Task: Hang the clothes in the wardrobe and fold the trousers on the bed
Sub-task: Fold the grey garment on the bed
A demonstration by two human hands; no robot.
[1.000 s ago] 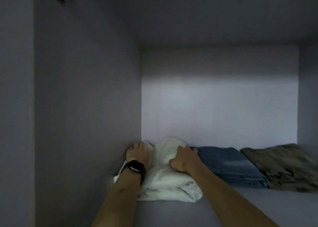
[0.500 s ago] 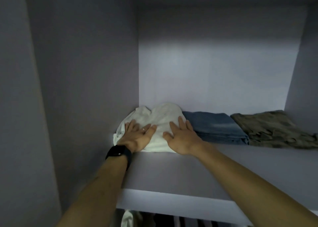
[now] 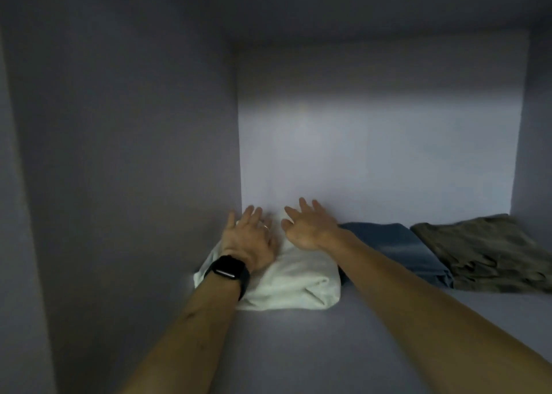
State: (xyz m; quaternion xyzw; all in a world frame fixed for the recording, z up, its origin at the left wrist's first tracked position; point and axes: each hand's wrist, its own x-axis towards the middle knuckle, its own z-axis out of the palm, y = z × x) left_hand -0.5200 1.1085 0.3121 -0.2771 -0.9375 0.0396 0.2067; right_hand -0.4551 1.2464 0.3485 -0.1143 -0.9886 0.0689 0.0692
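A folded white garment (image 3: 292,280) lies at the back left corner of the wardrobe shelf (image 3: 313,349). My left hand (image 3: 251,238), with a black watch on the wrist, rests flat on its far left part, fingers spread. Fingers straight, my right hand (image 3: 307,226) lies over the garment's far right part. To the right lie folded blue trousers (image 3: 400,247) and then folded olive trousers (image 3: 484,250), side by side along the back wall.
The shelf is boxed in by the left side wall (image 3: 134,169), the back panel (image 3: 373,142) and a right side wall (image 3: 534,124). The near part of the shelf is bare grey board.
Both hands have slid further back over the white garment toward the rear wall. The view has shifted closer and lower, so the shelf's front edge is out of sight.
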